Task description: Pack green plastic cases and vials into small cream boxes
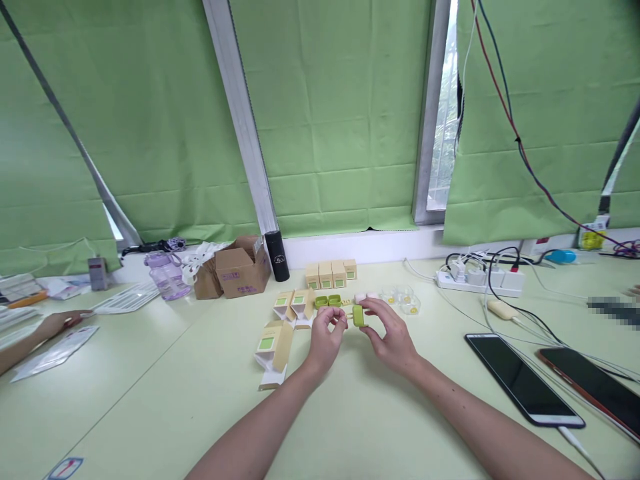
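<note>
Across a pale tabletop (175, 413) sit one cardboard box (243, 275), two smartphones (523, 380) with cables (533, 319) trailing around them, and seven small cartons (326, 275), three of them open. Front and center, the right hand (393, 337) grips one green case (359, 317); the left hand (325, 341) pinches a tiny pale piece (350, 316) beside it. Two green compartments (321, 302) lie just beyond.

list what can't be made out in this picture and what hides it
Head view: far side of the small green plastic case, hidden by its near face and the right hand.
Head view: tiny pale yellowish piece by the left hand, too small to identify.
Head view: inside of the open brown cardboard box, hidden by its walls.
Head view: long dark item, blurred into blocks.
Head view: orange-edged black phone, cut off by the right edge.
</note>
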`<state>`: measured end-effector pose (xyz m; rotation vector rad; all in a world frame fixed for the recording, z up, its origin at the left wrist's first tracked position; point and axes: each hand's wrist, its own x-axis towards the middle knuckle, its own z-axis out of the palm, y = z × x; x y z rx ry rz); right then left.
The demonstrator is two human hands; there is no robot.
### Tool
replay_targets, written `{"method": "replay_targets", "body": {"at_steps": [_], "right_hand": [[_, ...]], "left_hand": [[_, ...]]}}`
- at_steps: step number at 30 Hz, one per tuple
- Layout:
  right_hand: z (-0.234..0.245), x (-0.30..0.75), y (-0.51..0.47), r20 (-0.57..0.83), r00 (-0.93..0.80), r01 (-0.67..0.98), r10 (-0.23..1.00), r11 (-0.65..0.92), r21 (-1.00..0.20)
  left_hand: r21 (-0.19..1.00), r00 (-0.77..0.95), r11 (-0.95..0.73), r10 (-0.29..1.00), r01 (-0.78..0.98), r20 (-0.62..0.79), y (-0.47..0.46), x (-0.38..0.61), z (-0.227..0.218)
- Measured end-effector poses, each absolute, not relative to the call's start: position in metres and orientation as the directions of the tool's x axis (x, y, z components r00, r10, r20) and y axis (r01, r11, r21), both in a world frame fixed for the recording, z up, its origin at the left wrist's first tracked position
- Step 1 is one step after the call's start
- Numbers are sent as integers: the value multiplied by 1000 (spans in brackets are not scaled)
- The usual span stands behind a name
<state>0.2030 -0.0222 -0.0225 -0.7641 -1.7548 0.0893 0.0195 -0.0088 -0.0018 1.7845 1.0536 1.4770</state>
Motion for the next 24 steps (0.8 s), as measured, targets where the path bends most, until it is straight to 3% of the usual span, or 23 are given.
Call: {"method": "replay_targets", "body": {"at_steps": [7, 12, 24], "right_hand": [[-19, 203, -27, 826, -140, 446, 546, 780, -440], [-15, 204, -30, 825, -137, 471, 548, 769, -433], [-16, 206, -27, 859, -244, 499, 450, 818, -287]], "left_hand": [[858, 33, -481, 875, 181, 484, -7, 18, -3], [811, -7, -517, 842, 274, 539, -9, 17, -1], [654, 221, -703, 710, 281, 669, -19, 17, -1]]}}
